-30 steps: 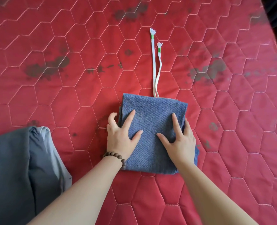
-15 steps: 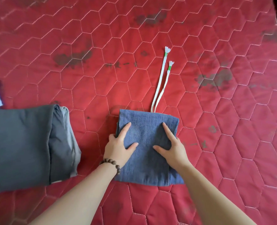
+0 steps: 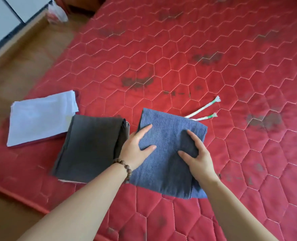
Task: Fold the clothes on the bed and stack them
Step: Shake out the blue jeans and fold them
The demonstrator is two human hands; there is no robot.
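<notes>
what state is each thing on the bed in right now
blue garment: folded, flat, not yet stacked
drawstrings: sticking out at its far edge
grey garment: folded, beside the blue one
white garment: folded, partly under the grey one
left hand: flat on the blue garment
right hand: pressing on the blue garment

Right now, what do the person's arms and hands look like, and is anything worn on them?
Both forearms are bare, with no sleeves in view. The left hand has a bracelet of round dark brown wooden beads around its wrist. The right hand wears nothing: no ring, watch or glove shows. No cables or markings are visible on either arm.
</notes>
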